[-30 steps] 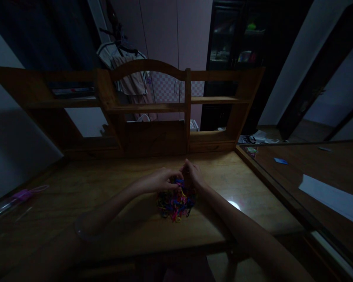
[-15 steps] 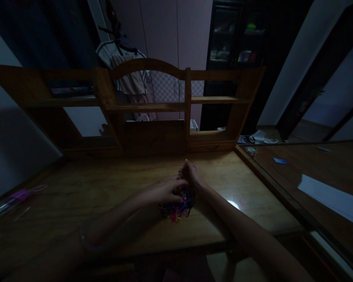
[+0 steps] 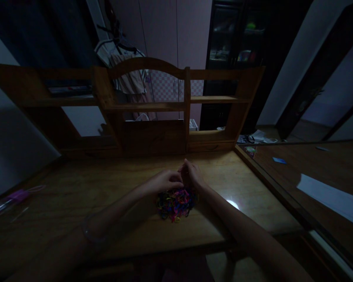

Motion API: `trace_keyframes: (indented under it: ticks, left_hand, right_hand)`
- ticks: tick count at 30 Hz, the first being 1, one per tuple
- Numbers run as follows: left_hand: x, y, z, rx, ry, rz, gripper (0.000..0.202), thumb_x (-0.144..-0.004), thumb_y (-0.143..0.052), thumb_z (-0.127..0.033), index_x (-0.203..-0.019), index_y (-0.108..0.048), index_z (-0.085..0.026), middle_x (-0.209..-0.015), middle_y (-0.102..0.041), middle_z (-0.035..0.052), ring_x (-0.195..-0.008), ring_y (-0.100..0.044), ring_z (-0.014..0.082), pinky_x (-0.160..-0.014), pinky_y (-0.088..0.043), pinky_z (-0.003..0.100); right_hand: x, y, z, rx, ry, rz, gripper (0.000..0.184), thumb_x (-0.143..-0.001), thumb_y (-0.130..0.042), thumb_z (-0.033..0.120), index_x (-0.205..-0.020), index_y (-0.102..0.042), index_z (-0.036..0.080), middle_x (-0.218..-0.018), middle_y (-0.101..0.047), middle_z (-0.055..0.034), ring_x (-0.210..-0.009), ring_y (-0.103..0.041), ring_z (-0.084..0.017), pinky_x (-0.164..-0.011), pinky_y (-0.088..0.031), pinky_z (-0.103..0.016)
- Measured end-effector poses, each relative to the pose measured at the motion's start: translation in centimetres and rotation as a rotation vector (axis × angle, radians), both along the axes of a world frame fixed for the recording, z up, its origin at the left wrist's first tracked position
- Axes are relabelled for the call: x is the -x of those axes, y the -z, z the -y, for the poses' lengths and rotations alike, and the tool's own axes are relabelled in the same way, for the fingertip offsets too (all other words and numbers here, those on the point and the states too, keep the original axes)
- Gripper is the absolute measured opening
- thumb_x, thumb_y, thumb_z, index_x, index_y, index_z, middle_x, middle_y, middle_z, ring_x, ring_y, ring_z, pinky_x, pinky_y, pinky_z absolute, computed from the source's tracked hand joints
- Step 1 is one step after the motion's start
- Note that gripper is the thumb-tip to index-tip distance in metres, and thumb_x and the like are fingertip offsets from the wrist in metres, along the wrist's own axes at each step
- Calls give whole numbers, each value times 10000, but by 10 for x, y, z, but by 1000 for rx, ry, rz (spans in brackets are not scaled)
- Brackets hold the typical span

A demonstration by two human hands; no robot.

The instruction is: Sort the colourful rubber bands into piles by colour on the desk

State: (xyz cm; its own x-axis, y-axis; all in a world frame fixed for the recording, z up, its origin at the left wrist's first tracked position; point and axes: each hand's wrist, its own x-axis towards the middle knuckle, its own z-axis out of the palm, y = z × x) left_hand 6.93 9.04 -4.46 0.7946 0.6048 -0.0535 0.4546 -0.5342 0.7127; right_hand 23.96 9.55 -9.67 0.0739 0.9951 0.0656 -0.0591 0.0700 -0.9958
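Note:
A loose heap of small bright loops, like elastic bands (image 3: 176, 205), in pink, blue, yellow and other colours, lies on the wooden desk. Just above its far edge is my left hand (image 3: 167, 181), thumb and fingers drawn close together, their tips beside my right hand. My right hand (image 3: 193, 174) rests at the far right side of the heap, fingers curled inward into a cup that faces left. What either hand holds is too dark and small to make out. A clear bangle (image 3: 91, 235) circles my left forearm.
A wooden shelf unit (image 3: 154, 135) stands along the back of the desk (image 3: 106, 180). Far left lies a clear packet with a purple part (image 3: 19, 195). Right of the desk's raised edge, a brown surface holds a white strip (image 3: 332, 197) and a small blue card (image 3: 279, 160).
My left hand has lifted off the heap and moved slightly away and to the left, its thumb closing toward the fingers. More of the heap shows. My right hand has stayed almost still.

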Motion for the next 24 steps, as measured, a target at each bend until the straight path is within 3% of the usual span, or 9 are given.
trace_keyframes:
  ticks: [6,10,15,18,24]
  left_hand:
    - [6,-11,5,26,-53,34,315,-834,-616,-428,-992,-695,-167,-892,-716,50,-805,-651,187,-709,-474,267]
    - [9,-20,11,25,83,32,344,-797,-677,-357,-1099,-666,-193,-1057,-683,60,-973,-624,206,-857,-472,312]
    - [9,-13,24,-89,252,-60,651,-700,-763,-288,-1310,-536,-261,-1369,-490,69,-1252,-449,266,-1056,-358,379]
    - [3,-10,32,-175,247,-83,511,-746,-689,-219,-1242,-573,-256,-1299,-521,63,-1185,-483,251,-1005,-392,363]
    - [-4,-12,31,-276,176,-52,175,-781,-579,-172,-934,-661,-195,-945,-626,33,-850,-572,175,-725,-428,266]
  right_hand:
    - [1,-2,1,25,-11,-109,576,-856,-455,634,-578,-637,164,-546,-633,-51,-519,-577,-153,-566,-441,-266]
    - [2,0,1,10,-12,-133,578,-847,-476,639,-559,-629,162,-549,-632,-51,-527,-580,-145,-564,-445,-254]
    - [3,2,0,49,-20,-171,590,-833,-467,670,-575,-629,165,-582,-652,-76,-553,-606,-159,-589,-473,-267]
    - [2,3,0,49,-23,-159,587,-825,-477,677,-585,-628,163,-592,-656,-83,-563,-611,-161,-584,-474,-261]
    - [2,3,-1,62,-17,-175,582,-822,-483,671,-580,-625,161,-578,-642,-71,-531,-594,-156,-555,-459,-268]
